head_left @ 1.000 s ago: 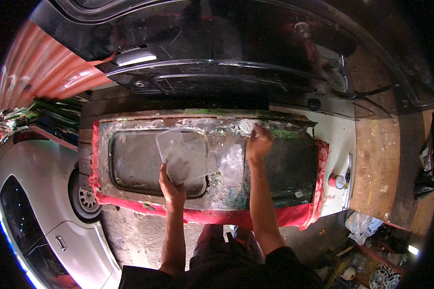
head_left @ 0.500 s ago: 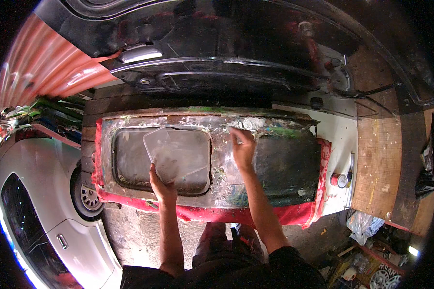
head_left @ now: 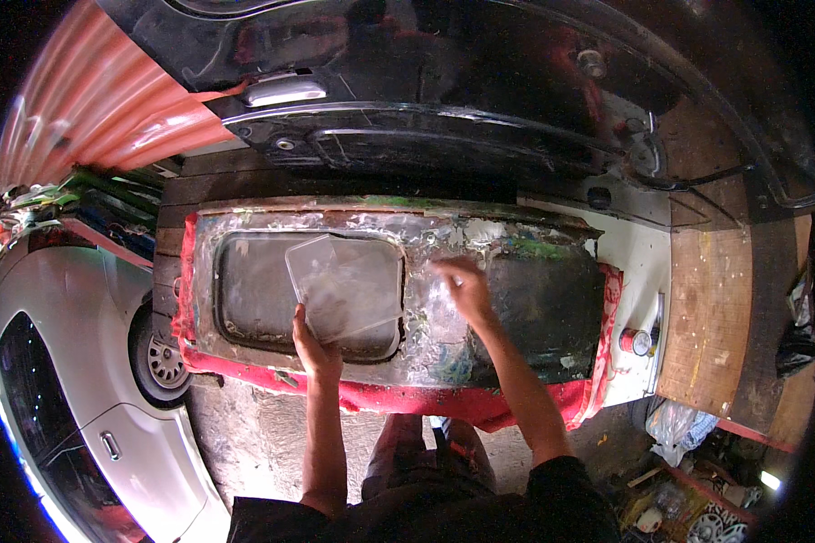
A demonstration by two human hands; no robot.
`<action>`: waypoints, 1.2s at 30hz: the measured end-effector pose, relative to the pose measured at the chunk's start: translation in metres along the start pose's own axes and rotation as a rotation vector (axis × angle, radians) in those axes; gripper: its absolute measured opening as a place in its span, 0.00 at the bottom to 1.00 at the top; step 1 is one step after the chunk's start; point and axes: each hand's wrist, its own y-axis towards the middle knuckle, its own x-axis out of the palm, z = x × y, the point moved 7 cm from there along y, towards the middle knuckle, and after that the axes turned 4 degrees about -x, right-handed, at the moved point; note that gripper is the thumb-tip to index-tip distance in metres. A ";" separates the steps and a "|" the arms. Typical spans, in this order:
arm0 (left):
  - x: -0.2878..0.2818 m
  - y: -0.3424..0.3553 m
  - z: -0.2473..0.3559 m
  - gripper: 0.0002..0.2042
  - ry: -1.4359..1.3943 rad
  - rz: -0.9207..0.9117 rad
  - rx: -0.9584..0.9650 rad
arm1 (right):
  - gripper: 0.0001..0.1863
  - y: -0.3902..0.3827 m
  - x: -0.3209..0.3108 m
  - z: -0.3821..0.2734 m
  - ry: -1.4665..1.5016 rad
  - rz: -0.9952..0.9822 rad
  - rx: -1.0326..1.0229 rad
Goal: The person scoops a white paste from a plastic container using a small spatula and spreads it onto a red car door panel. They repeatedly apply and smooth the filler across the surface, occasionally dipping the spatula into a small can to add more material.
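Observation:
My left hand (head_left: 319, 348) grips the lower edge of a clear plastic sheet (head_left: 330, 271) held over the recessed window area of a scuffed metal panel (head_left: 439, 353), which has patches of green, white and bare metal. Right of the sheet, my right hand (head_left: 465, 288) is closed, fingers bent, close to the panel's middle; whatever it may hold is hidden or too small to name. A red cloth (head_left: 552, 412) shows beneath the panel.
A black vehicle panel (head_left: 444, 63) spans the far side. A silver car (head_left: 63, 380) stands at left below red corrugated sheeting (head_left: 100, 100). A tin (head_left: 635, 341) sits on a white surface beside wooden boards (head_left: 706, 326). Bags and wheel covers (head_left: 706, 529) lie lower right.
My right hand has moved left and down from the panel's upper right area toward its middle. The plastic sheet in my left hand has shifted slightly, and the view has moved a little.

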 end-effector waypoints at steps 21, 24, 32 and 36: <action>0.091 -0.082 0.000 0.19 0.005 -0.329 0.013 | 0.16 -0.063 -0.105 -0.126 0.253 0.307 0.352; 0.108 -0.111 -0.009 0.20 -0.030 -0.401 -0.032 | 0.15 -0.053 -0.116 -0.150 0.258 0.240 0.378; 0.144 -0.172 -0.024 0.22 -0.022 -0.620 0.050 | 0.11 -0.058 -0.155 -0.174 0.218 0.244 0.191; 0.151 -0.193 -0.047 0.22 -0.025 -0.606 0.083 | 0.12 -0.069 -0.137 -0.200 0.359 0.128 0.169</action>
